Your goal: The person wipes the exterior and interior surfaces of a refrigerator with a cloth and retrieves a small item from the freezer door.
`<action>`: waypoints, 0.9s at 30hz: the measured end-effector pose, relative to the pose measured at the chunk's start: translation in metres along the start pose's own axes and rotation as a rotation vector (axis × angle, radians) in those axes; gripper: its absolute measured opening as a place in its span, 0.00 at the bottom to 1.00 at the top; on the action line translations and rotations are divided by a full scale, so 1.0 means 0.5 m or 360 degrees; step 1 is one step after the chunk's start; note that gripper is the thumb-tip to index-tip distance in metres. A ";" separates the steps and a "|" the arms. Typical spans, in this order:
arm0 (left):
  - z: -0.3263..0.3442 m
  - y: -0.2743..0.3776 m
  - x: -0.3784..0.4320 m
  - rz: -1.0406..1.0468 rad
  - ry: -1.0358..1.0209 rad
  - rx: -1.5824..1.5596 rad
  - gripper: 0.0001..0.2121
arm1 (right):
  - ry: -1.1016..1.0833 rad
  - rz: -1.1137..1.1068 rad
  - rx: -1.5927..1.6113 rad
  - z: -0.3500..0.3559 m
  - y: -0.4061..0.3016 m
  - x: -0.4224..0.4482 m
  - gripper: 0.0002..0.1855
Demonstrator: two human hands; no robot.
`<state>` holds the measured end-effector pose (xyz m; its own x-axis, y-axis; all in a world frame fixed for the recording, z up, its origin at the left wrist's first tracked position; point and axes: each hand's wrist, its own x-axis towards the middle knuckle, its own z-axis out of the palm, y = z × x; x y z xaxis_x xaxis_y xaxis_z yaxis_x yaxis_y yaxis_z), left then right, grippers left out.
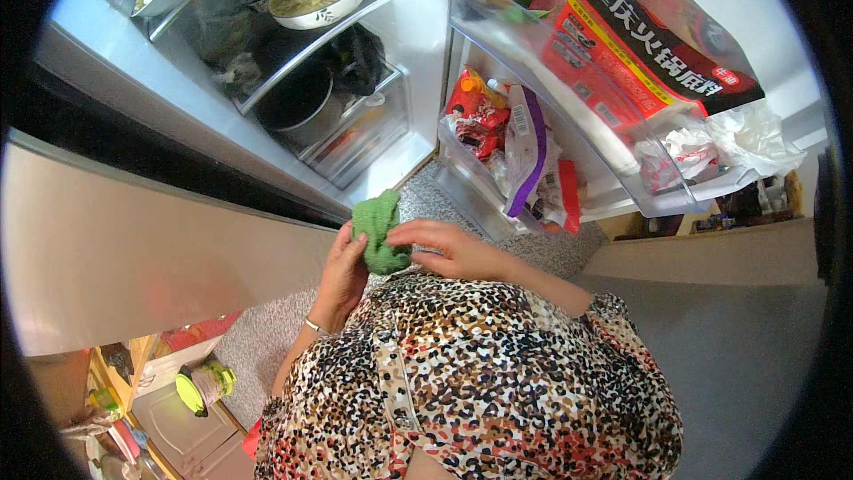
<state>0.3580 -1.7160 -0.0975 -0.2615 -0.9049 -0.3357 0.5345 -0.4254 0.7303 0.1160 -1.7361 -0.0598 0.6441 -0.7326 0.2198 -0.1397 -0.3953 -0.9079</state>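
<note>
A folded green cloth [378, 233] with a towel-like texture is in front of my chest. My left hand [343, 273] grips its left side, thumb on top, with a bracelet on the wrist. From the right, my right hand [443, 248] reaches over so that its fingertips meet the cloth's right edge; whether they pinch it is unclear. Ahead stands an open refrigerator. On its glass shelf [313, 53] sits a white bowl [326, 17] of food in liquid, with a dark pot [296, 103] below.
At the right, the open fridge door has clear bins [586, 140] holding a large red-and-black food packet [620, 47], zip bags [526, 147] and white plastic bags [746, 140]. A clear drawer [363, 127] is low in the fridge. A lime-lidded container [193, 390] is at lower left.
</note>
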 end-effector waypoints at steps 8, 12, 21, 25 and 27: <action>-0.036 0.089 -0.045 0.0093 0.0349 -0.0451 0.22 | 0.0375 -0.0022 -0.0462 -0.222 -0.281 -0.100 0.16; -0.067 0.114 -0.040 0.0106 0.0244 -0.0597 0.22 | 0.1387 -0.0852 -0.0674 -0.271 -0.404 -0.184 0.17; -0.046 0.113 -0.009 0.0050 0.0155 -0.0391 0.23 | 0.2560 -0.0799 -0.1797 -0.462 -0.434 -0.243 0.15; -0.009 0.146 0.004 -0.0001 0.0107 -0.0530 0.19 | 0.2674 -0.0638 -0.1472 -0.463 -0.418 -0.230 0.19; -0.007 0.151 0.011 -0.0004 0.0118 -0.0493 0.19 | 0.2670 -0.0646 -0.1473 -0.444 -0.430 -0.220 0.19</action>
<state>0.3997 -1.7529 -0.0464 -0.2098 -0.8974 -0.3881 0.7563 -0.4005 0.5173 -0.0918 -1.6939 0.1905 -0.4354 -0.0168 0.9001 -0.8371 -0.3601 -0.4117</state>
